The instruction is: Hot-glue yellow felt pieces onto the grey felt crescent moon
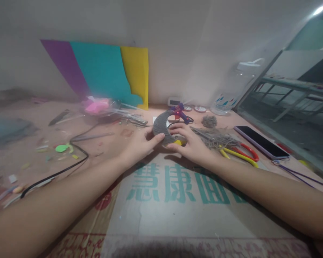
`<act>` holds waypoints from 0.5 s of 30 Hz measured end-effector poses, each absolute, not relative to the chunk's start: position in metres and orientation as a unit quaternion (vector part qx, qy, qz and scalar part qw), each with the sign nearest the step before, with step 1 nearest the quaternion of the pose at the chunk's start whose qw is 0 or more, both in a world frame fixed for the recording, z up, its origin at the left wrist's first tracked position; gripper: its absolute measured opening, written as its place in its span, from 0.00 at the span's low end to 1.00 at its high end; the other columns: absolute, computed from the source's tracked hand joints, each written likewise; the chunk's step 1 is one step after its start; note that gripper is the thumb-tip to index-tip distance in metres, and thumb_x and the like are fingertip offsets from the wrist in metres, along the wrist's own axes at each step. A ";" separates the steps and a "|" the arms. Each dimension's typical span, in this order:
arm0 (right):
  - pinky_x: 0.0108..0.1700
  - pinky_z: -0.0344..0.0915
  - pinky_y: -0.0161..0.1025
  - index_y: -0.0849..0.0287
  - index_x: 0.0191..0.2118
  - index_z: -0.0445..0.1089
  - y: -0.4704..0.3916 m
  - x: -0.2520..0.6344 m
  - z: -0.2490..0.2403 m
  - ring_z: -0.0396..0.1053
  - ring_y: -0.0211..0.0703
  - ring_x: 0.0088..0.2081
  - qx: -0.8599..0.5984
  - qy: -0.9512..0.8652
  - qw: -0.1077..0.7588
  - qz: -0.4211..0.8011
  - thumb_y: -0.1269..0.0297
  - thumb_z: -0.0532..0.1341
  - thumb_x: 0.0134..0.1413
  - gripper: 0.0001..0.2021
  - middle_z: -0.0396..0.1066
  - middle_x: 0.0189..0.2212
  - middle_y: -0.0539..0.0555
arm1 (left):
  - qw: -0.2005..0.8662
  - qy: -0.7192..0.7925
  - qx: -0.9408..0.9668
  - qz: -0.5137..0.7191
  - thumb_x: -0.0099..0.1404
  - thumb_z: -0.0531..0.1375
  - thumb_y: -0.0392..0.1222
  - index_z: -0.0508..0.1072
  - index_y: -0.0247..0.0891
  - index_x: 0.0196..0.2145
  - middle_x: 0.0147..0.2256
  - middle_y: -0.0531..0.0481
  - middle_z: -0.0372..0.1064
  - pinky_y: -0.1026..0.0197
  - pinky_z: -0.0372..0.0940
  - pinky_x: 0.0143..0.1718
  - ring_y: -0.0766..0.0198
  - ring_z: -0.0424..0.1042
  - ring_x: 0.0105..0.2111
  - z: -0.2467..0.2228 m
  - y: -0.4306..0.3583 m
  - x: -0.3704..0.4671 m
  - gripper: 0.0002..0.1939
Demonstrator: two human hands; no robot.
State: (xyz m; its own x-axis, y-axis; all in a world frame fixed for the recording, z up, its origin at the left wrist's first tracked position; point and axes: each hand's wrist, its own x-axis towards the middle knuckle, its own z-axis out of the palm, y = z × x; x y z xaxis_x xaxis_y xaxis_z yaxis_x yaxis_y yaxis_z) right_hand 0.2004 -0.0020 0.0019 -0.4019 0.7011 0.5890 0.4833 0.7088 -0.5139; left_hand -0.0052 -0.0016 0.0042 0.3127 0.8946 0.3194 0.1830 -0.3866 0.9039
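A grey crescent [161,127], its surface covered with what looks like wound yarn, is held over the table. My left hand [145,141] pinches its left side, thumb on the front face. The fingers of my right hand [187,141] curl around the crescent's lower right end, where a bit of yellow [179,142] shows beneath. Just behind stands a purple and orange glue gun [179,113] with a small red light. Loose grey yarn [212,138] lies right of my right hand, beside red-and-yellow-handled pliers or scissors [242,154].
At right lie a phone [261,141] with a strap and a clear water bottle [226,91]. A black cable [70,165] crosses the left side among small scraps. Coloured sheets [102,71] lean on the wall. Printed cardboard [164,218] covers the table's front.
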 end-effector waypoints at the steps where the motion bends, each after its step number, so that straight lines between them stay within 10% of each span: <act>1: 0.60 0.58 0.53 0.56 0.40 0.73 -0.001 0.200 0.000 0.65 0.52 0.56 -0.355 -0.831 0.405 0.136 0.60 0.69 0.49 0.12 0.68 0.50 0.58 | 0.404 0.378 0.707 0.440 0.63 0.61 0.51 0.76 0.36 0.43 0.41 0.47 0.77 0.61 0.66 0.40 0.58 0.74 0.39 0.006 -0.003 -0.005 0.18; 15: 0.58 0.60 0.49 0.57 0.32 0.74 -0.001 0.201 0.003 0.68 0.49 0.52 -0.347 -0.831 0.381 0.210 0.62 0.63 0.57 0.05 0.73 0.45 0.55 | 0.425 0.368 0.704 0.434 0.63 0.61 0.52 0.76 0.35 0.45 0.45 0.45 0.77 0.61 0.67 0.39 0.57 0.75 0.41 -0.001 0.003 -0.007 0.20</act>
State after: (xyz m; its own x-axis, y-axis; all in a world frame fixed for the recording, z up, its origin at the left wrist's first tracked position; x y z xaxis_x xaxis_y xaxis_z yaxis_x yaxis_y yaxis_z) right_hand 0.2013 -0.0009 0.0031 -0.4692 0.7371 0.4864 0.4172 0.6705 -0.6135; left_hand -0.0070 0.0025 -0.0008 0.3528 0.8867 0.2988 0.1487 -0.3683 0.9177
